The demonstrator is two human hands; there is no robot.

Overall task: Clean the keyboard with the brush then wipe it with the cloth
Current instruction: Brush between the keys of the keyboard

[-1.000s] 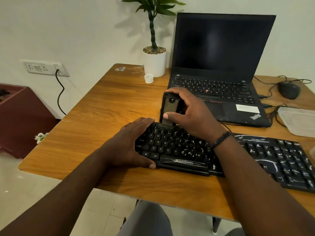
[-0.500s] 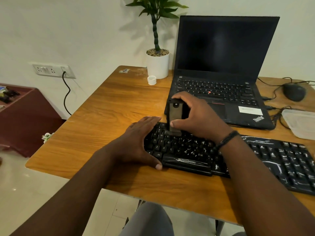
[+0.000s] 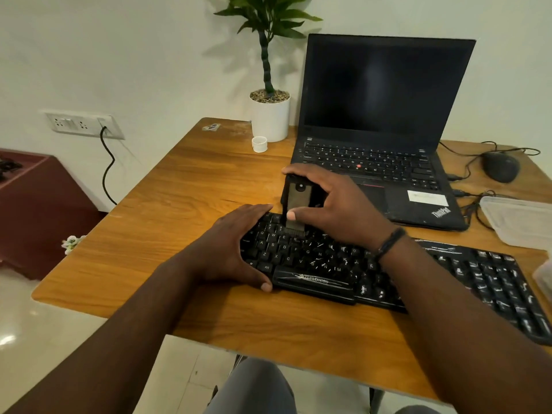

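The keyboard lies across the near part of the counter, its long axis running left to right and angling a little toward us on the right. It sits directly under both of our hands. Pale flecks of debris show on the middle and right keys, so we judge the brushing far from done.

Our right hand holds the brush upright, thumb and fingers closed round its dark body, bristles down on the upper letter rows near the keyboard's left end. Our left hand rests flat over the left edge, fingers relaxed and spread, thumb at the front rim, steadying the board without gripping it.

What matters for the next stroke: nearly all the uncleaned length lies to the right of the brush, along the long axis, and the right hand is the one placed to travel that way.

Behind stand a laptop, a potted plant and a mouse. We see no cloth.
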